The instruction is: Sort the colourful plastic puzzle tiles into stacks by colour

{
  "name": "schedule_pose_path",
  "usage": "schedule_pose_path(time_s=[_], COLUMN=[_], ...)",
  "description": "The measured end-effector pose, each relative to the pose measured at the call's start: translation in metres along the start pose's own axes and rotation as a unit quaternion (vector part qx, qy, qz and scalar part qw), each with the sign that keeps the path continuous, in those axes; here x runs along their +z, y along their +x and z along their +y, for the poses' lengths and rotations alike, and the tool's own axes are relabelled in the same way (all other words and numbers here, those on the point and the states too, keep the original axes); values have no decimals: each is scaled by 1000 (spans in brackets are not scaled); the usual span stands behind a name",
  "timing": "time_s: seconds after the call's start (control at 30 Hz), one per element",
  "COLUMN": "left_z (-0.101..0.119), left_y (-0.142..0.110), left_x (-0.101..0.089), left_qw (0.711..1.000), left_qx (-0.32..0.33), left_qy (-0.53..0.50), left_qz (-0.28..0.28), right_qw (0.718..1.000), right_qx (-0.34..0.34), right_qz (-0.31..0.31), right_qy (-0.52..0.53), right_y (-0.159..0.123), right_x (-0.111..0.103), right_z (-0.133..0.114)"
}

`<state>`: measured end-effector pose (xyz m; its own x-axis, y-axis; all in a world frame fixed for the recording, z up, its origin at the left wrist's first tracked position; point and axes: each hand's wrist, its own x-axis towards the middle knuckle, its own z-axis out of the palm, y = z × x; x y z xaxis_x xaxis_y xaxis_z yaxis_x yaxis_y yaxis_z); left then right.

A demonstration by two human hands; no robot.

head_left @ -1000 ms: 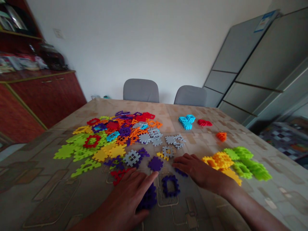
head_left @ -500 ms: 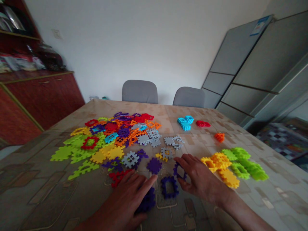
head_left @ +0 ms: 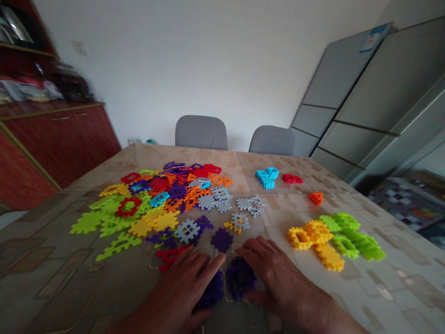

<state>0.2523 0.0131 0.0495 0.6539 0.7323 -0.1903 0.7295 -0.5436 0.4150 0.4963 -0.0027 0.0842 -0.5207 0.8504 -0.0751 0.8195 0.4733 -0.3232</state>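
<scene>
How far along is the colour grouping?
Partway, it seems. Grouped at right: cyan stacks, red stack, orange stack, yellow stacks, green stacks.
In hand: right hand on purple frame, left hand over purple pieces.
Left: the mixed pile, many colours overlapping.

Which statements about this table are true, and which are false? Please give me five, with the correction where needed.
1. The right hand is at purple pieces. True.
2. The orange stack is close beside the left hand. False: the orange stack is on the right side of the table, beyond the yellow stacks.
3. The green stacks are beside the yellow stacks. True.
4. The small red stack lies among the green stacks. False: the small red stack is near the blue stacks.
5. Two gray chairs stand at the far side. True.
</scene>
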Motion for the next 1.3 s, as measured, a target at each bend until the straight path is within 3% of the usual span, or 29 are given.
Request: schedule_pose_path(time_s=[0.2, 0.47, 0.73, 0.93, 1.17, 1.3], left_z=[-2, -3, 0, 1, -1, -4], left_y=[2, 1, 2, 0, 1, 3], left_x=[3, 4, 0, -2, -1, 3], left_qw=[1000, 1000, 1000, 1000, 1000, 1000], left_qx=[6, 11, -3, -8, -7, -6], left_qy=[-7, 2, -8, -13, -20, -21], left_qz=[9, 16, -4, -15, -12, 5], right_qw=[1000, 998, 999, 999, 999, 999], right_qx=[-28, -56, -40, -33, 10, 19], right_qz=[-6, -9, -1, 3, 15, -11], right_qy=[-8, 7, 25, 33, 37, 42], right_y=[3, 1, 4, 7, 4, 3], right_x=[12, -1, 1, 5, 5, 9], right_z=[-1, -7, 10, 9, 14, 17])
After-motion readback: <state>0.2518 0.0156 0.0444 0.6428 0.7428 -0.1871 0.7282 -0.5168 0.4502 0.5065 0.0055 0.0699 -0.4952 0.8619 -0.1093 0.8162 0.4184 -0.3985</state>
